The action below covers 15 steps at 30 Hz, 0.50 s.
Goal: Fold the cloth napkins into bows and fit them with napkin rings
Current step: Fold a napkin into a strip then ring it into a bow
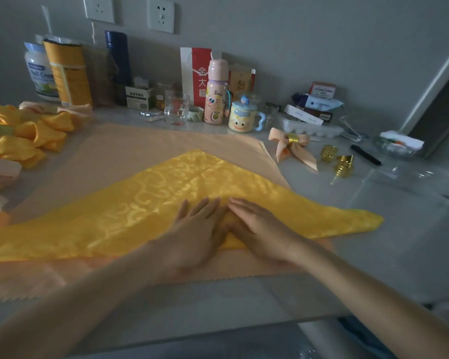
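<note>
- The left hand [192,229] and right hand [259,229] lie flat side by side, fingers straight and almost touching. They grasp nothing and press down on the yellow napkin [130,203].
- The napkin is folded into a wide triangle. Its long folded edge runs under the palms, its peak points to 12 o'clock from the hands, and its tips stretch to 9 and 3 o'clock.
- Likely risk: the fabric looks glossy and slick. A push from the middle could slide it over the peach cloth [130,149] beneath, so the next fold goes crooked.
- The hands hold only the centre, so the long tips are free. Uneven pressure could drag one in and leave lopsided bow loops.
- The 3 o'clock tip lies past the peach cloth on the bare table [373,255], where it may slide differently.
- Gold napkin rings [329,152] sit near 2 o'clock, well apart from the hands, beside a finished peach bow [292,146]. A careless reach could knock them away.
- More yellow bows [29,136] are piled at 10 o'clock.
</note>
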Each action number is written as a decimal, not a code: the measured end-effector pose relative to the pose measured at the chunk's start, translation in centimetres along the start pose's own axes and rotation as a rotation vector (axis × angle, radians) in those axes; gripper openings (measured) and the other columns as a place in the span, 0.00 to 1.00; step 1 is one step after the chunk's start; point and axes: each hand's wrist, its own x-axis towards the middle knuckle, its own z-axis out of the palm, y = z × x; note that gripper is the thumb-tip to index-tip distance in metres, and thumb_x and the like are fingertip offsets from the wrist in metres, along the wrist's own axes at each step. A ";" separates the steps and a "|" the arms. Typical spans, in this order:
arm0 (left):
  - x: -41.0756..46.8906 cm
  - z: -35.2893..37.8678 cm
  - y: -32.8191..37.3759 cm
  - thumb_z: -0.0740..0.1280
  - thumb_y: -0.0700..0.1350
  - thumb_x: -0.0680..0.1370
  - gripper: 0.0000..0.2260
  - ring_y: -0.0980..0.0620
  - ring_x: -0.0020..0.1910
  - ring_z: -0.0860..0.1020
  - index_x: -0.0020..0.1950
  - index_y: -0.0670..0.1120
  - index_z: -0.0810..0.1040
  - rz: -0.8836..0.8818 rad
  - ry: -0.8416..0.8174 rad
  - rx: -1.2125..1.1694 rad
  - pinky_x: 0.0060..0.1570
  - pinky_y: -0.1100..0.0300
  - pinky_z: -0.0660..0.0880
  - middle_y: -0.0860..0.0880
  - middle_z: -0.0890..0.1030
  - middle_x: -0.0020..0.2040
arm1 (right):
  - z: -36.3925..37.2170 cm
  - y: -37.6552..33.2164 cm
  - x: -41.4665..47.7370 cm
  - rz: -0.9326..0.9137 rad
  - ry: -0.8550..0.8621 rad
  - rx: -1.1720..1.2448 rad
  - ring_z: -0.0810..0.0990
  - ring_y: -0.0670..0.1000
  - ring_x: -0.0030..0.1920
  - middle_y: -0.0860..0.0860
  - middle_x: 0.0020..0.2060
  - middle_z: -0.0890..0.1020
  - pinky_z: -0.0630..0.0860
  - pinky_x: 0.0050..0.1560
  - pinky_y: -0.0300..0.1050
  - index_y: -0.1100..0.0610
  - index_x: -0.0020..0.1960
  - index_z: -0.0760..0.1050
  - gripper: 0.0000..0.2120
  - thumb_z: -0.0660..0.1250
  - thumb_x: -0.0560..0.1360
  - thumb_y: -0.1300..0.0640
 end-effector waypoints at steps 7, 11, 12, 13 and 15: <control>0.0 0.6 0.3 0.18 0.75 0.48 0.58 0.58 0.75 0.37 0.76 0.56 0.40 -0.008 0.003 0.016 0.73 0.52 0.35 0.57 0.39 0.77 | -0.2 2.9 -2.0 0.130 -0.101 -0.135 0.38 0.42 0.75 0.44 0.76 0.41 0.36 0.73 0.41 0.45 0.76 0.44 0.29 0.46 0.79 0.39; 0.2 0.8 0.1 0.18 0.75 0.49 0.58 0.58 0.75 0.37 0.77 0.56 0.40 0.005 0.004 0.009 0.73 0.52 0.35 0.57 0.38 0.76 | -1.4 5.9 -4.6 0.284 -0.105 -0.151 0.36 0.41 0.74 0.43 0.76 0.40 0.34 0.72 0.39 0.44 0.76 0.42 0.30 0.45 0.78 0.37; 0.3 0.8 0.0 0.19 0.75 0.49 0.58 0.58 0.75 0.37 0.77 0.55 0.40 0.012 0.005 0.013 0.73 0.52 0.35 0.58 0.38 0.76 | -1.8 6.6 -5.3 0.334 -0.099 -0.134 0.37 0.42 0.74 0.43 0.76 0.40 0.34 0.71 0.39 0.44 0.76 0.42 0.30 0.45 0.78 0.38; 0.3 0.7 0.1 0.20 0.76 0.51 0.56 0.58 0.75 0.37 0.77 0.55 0.40 0.015 0.000 0.015 0.73 0.52 0.35 0.57 0.38 0.76 | -2.0 7.6 -6.1 0.377 -0.093 -0.115 0.37 0.42 0.74 0.43 0.76 0.40 0.35 0.71 0.39 0.45 0.76 0.42 0.30 0.45 0.78 0.38; 0.2 0.6 0.2 0.28 0.76 0.61 0.47 0.58 0.75 0.37 0.77 0.55 0.41 0.011 -0.010 0.019 0.73 0.51 0.36 0.57 0.38 0.77 | -2.7 9.3 -7.6 0.462 -0.093 -0.084 0.38 0.43 0.75 0.46 0.76 0.40 0.36 0.72 0.40 0.46 0.76 0.41 0.35 0.41 0.74 0.33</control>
